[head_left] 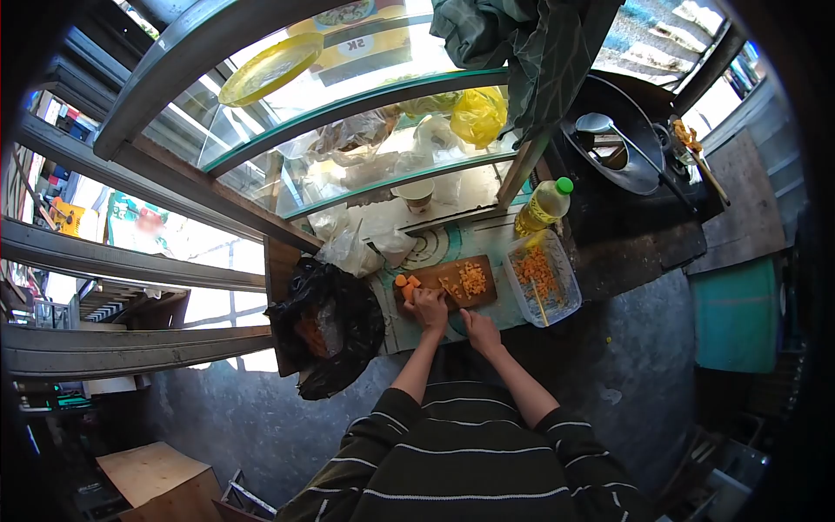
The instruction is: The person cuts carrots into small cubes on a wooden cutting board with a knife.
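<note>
A wooden cutting board [485, 300] lies on the counter in front of me. My left hand [429, 312] is on its left part, fingers curled down over a piece of carrot mostly hidden beneath them. Orange carrot chunks [405, 283] sit just beyond those fingers. My right hand [481, 331] is closed at the board's near edge, around what appears to be a knife handle; the blade is hard to make out against the brown wood. Finely diced carrot [472, 279] is heaped on the board's right half. To the right, a clear plastic container [566, 298] holds more diced carrot [538, 273] and a yellow-handled utensil.
A black plastic bag [364, 317] stands left of the board. Beyond the container is an oil bottle [544, 209] with a green cap. A wok [639, 178] with a ladle [639, 150] occupies the right. A glass display case [357, 196] rises behind the counter.
</note>
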Available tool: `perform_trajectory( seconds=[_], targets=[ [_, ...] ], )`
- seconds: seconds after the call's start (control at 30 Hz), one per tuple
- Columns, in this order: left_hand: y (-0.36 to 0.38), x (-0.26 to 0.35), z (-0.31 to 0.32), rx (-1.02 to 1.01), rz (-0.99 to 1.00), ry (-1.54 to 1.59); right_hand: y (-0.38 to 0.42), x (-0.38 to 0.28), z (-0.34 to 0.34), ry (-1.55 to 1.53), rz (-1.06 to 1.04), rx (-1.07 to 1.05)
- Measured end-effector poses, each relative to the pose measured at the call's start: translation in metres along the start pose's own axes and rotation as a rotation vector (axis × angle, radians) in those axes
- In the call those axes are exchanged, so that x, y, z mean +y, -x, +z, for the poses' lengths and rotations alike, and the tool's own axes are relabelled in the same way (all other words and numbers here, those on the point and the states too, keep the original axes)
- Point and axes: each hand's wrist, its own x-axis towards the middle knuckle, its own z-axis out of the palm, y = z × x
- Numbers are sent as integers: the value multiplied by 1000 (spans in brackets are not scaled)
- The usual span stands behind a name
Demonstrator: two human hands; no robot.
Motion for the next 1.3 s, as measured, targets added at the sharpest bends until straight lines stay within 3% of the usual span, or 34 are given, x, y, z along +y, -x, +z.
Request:
perform_trajectory(
  seconds=[0.07,0.3,0.5,0.77,0.87,1.07,1.3],
  targets=[
    [0,-1,0,17,17,-22,-7,2,1,-120,-77,7],
    [0,0,-4,13,-21,-25,12,3,-9,-79,-18,-56],
    [-2,-2,-2,27,60,-57,-6,3,-2,-21,-26,-25],
    [-10,-5,-14,-44,236,-80,1,27,18,-343,-84,71],
    [-14,-8,-15,-70,307,-170,11,23,8,-323,-18,-64],
    [-14,-7,-13,-33,297,-174,17,27,3,-289,67,-84],
    [-15,-5,-17,-66,307,-184,23,28,-2,-254,28,-87]
  ],
)
